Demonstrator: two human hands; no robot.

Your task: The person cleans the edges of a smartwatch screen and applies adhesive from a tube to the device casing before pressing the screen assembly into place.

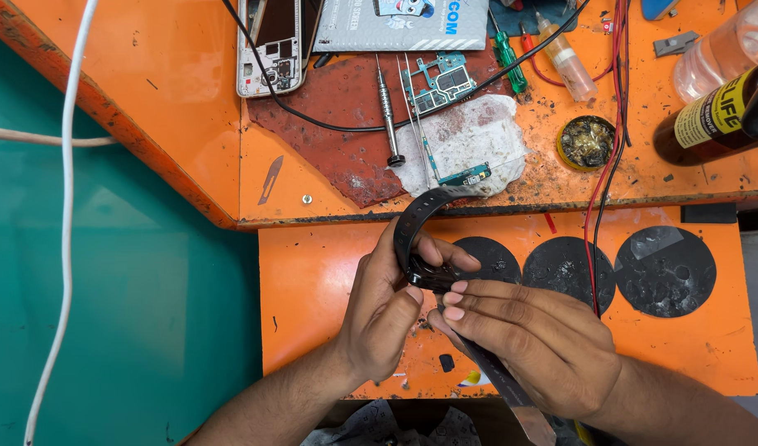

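Both hands hold a black wristwatch with a curved rubber strap [416, 219] over the orange counter [313, 272]. L hand [379, 310] fingers clamp its case; R hand [532, 339] fingers press together on it. Grey screwdriver [387, 111] lies behind.
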